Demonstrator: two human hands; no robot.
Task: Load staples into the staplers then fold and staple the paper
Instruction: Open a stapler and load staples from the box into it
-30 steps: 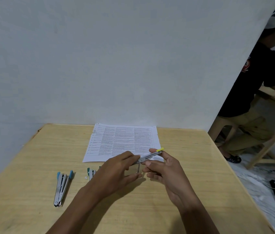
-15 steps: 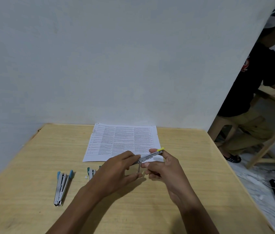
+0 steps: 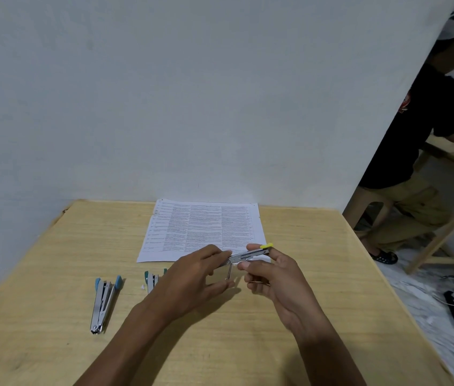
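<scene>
Gripping yellow-tipped stapler (image 3: 249, 255), both hands (image 3: 192, 282) (image 3: 278, 277)

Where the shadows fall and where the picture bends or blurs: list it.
Head view: soft even light, the left hand casts a faint shadow rightwards on the table; same view: the wide lens splays the table's side edges outward; the print on the paper is too small to read.

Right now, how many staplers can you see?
3. Blue stapler lies on the table, left; teal stapler sits half hidden behind the left hand; yellow stapler is held between that hand and the right hand.
</scene>
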